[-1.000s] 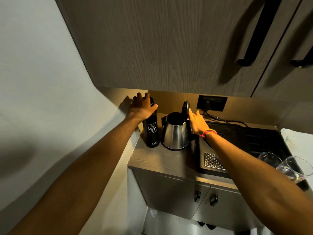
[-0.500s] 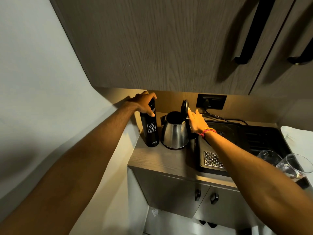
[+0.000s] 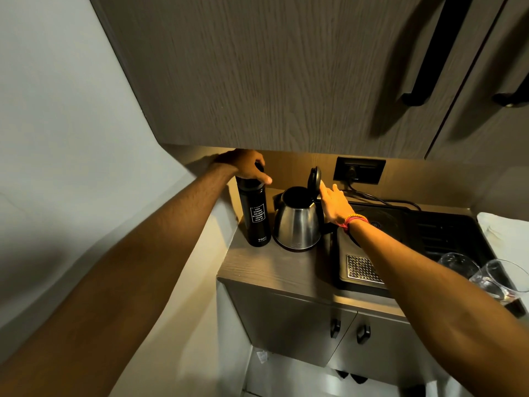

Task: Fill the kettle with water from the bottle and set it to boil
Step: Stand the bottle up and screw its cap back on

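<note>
Bottle upright on desk, touching-close left of kettle. Left hand clenched over its cap; right hand flat, fingers on raised lid. Slick, rigid, likely heavy: grip mid-body, not cap.

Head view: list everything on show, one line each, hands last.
bottle: 1, black, counter left, upright
kettle: 1, steel, right of bottle
lid: 1, black, raised
socket: 1, black, back wall
tray: 1, black, counter right
grate: 1, silver, tray's front
glasses: 2, clear, far right
cabinets: grey-brown, above
left hand: on bottle's top
right hand: at lid
</note>
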### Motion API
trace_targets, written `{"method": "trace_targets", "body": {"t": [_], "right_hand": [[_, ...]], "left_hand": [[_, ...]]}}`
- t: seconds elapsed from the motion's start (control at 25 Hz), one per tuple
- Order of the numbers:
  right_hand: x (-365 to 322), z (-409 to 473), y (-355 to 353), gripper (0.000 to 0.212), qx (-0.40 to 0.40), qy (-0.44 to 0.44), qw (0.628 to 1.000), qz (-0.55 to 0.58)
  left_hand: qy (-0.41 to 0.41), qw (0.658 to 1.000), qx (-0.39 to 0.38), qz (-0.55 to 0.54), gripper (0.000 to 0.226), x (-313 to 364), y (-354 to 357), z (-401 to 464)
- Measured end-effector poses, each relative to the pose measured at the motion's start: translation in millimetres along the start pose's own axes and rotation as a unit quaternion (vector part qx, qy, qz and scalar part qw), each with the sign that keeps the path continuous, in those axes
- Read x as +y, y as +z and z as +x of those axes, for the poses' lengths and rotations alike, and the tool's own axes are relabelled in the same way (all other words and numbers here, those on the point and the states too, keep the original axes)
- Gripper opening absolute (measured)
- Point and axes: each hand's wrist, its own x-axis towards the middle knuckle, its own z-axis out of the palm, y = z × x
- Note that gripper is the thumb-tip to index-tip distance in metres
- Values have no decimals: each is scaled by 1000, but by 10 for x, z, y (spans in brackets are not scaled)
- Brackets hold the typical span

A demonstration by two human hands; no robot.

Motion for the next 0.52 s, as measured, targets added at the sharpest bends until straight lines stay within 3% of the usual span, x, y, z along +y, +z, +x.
{"method": "trace_targets", "body": {"t": [0.08,0.16,0.24,0.4,0.52], "right_hand": [[1,6,1,65,1,-2,1000,-5],[7,10,-1,64,0,-3,1000,-9],[13,10,0,64,0,-3,1000,-9],[-10,-8,-13,63,-4,-6,1000,-11],[-6,8,1,64,1,-5,1000,-2]], "left_hand": [[-7,999,45,21,49,-33,56,37],[26,999,0,-19,43,-1,32,62],[37,997,-35,-64,55,54,-6,35],[-12,996,88,-11,47,43,80,58],[19,999,38,-11,35,62,81,78]]}}
